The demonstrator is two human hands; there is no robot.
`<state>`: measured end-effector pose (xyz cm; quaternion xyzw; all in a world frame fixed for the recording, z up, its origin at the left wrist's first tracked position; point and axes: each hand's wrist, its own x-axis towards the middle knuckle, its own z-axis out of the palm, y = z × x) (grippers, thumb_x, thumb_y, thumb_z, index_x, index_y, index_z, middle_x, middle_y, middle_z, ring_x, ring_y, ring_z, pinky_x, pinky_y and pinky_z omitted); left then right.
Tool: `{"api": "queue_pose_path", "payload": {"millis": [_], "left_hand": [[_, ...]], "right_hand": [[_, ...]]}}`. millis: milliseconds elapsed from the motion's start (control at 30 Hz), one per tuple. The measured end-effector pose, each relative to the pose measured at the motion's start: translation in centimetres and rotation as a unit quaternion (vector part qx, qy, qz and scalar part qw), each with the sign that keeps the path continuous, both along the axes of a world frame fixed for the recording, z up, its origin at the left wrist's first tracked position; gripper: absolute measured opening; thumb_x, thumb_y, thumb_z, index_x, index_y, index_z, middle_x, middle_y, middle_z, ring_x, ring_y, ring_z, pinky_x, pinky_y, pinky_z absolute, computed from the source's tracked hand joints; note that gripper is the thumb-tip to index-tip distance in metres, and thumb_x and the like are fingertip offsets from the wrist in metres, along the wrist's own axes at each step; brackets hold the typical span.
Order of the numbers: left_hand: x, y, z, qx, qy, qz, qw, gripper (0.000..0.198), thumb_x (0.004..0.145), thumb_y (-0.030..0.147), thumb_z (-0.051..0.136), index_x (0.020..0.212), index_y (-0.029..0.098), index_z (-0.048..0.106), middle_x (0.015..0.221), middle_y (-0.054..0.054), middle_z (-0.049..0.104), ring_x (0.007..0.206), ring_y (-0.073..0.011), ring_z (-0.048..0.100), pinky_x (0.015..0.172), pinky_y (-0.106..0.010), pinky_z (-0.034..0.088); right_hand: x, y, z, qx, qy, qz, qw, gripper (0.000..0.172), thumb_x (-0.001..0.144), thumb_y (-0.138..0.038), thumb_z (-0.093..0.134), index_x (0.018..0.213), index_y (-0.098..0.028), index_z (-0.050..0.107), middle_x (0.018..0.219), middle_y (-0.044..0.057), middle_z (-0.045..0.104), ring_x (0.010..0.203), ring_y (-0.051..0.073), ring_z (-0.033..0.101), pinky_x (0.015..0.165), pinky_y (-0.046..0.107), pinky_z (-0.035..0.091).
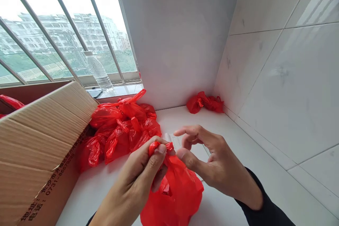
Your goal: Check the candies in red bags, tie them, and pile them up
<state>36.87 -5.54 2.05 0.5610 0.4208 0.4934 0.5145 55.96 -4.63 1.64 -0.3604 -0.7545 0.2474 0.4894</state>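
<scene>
My left hand (148, 166) pinches the gathered, twisted top of a red plastic bag (182, 187) between thumb and fingers. The bag's body hangs or rests below, over the white surface, and its contents are mostly hidden by the red film. Just right of the gathered top, my right hand (206, 155) has its thumb and fingers curved apart with nothing between them. Behind the hands, a white paper (176, 142) with small print lies partly covered by the bag and fingers.
Several filled red bags (124, 127) are heaped at the back left, beside an open cardboard box (45, 123). More red plastic (203, 102) lies by the far corner. A water bottle (99, 70) and a phone (94, 93) are on the sill by the barred window. Tiled wall (296, 88) bounds the right.
</scene>
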Motion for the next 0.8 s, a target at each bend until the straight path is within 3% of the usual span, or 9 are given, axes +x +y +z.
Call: {"api": "queue_pose_path", "payload": {"millis": [100, 167, 267, 333, 500, 667, 800], "left_hand": [[0.0, -0.2, 0.1, -0.007, 0.006, -0.008, 1.000, 0.039, 0.088, 0.059, 0.071, 0.074, 0.024, 0.063, 0.062, 0.003, 0.046, 0.057, -0.0125, 0.041, 0.052, -0.023, 0.046], [-0.2, 0.1, 0.1, -0.007, 0.010, -0.008, 1.000, 0.035, 0.084, 0.058, 0.076, 0.078, 0.025, 0.067, 0.067, 0.002, 0.052, 0.058, -0.0135, 0.046, 0.054, -0.024, 0.049], [-0.7, 0.5, 0.1, 0.002, 0.020, -0.003, 1.000, 0.032, 0.079, 0.055, 0.081, 0.082, 0.025, 0.071, 0.074, -0.001, 0.060, 0.060, -0.0158, 0.052, 0.055, -0.027, 0.054], [-0.9, 0.6, 0.0, 0.006, 0.029, -0.010, 1.000, 0.034, 0.083, 0.056, 0.078, 0.077, 0.024, 0.070, 0.070, -0.001, 0.057, 0.058, -0.0150, 0.051, 0.054, -0.027, 0.053], [-0.7, 0.2, -0.7, -0.009, 0.019, -0.014, 1.000, 0.036, 0.088, 0.058, 0.072, 0.079, 0.024, 0.066, 0.061, 0.004, 0.048, 0.057, -0.0126, 0.045, 0.058, -0.023, 0.051], [-0.6, 0.8, -0.9, 0.015, 0.025, -0.080, 0.996, 0.040, 0.093, 0.060, 0.066, 0.078, 0.024, 0.059, 0.063, 0.004, 0.046, 0.056, -0.0118, 0.039, 0.055, -0.023, 0.045], [-0.9, 1.1, -0.7, 0.014, 0.034, -0.030, 0.999, 0.037, 0.097, 0.057, 0.063, 0.081, 0.024, 0.056, 0.066, 0.005, 0.045, 0.058, -0.0112, 0.039, 0.056, -0.021, 0.042]], "right_hand": [[-0.1, 0.3, -0.1, 0.018, -0.015, 0.039, 0.999, 0.003, 0.100, -0.025, 0.067, 0.102, -0.026, 0.067, 0.093, -0.003, 0.071, 0.085, 0.013, 0.066, 0.083, 0.028, 0.055], [-0.1, 0.4, -0.2, 0.013, -0.022, 0.043, 0.999, 0.005, 0.102, -0.025, 0.063, 0.096, -0.024, 0.064, 0.093, -0.002, 0.070, 0.085, 0.014, 0.066, 0.083, 0.028, 0.056], [-0.1, 0.5, -0.3, -0.004, -0.023, 0.028, 0.999, 0.004, 0.104, -0.027, 0.061, 0.106, -0.024, 0.064, 0.097, -0.001, 0.071, 0.088, 0.014, 0.067, 0.084, 0.028, 0.056], [-0.1, 0.7, -0.4, -0.002, -0.022, 0.038, 0.999, 0.009, 0.104, -0.029, 0.062, 0.112, -0.026, 0.063, 0.099, -0.002, 0.072, 0.089, 0.014, 0.068, 0.086, 0.029, 0.056], [-0.1, 1.0, -0.6, 0.008, -0.031, 0.072, 0.997, 0.004, 0.102, -0.029, 0.065, 0.104, -0.026, 0.064, 0.098, -0.002, 0.070, 0.088, 0.014, 0.067, 0.088, 0.031, 0.057], [-0.3, 0.9, -0.5, -0.008, -0.033, 0.073, 0.997, 0.005, 0.100, -0.023, 0.063, 0.098, -0.023, 0.059, 0.091, -0.001, 0.067, 0.082, 0.014, 0.064, 0.082, 0.029, 0.057], [-0.2, 0.9, -0.6, -0.008, -0.021, 0.069, 0.997, 0.007, 0.102, -0.023, 0.059, 0.096, -0.023, 0.056, 0.089, -0.002, 0.065, 0.081, 0.013, 0.062, 0.079, 0.027, 0.055]]}}
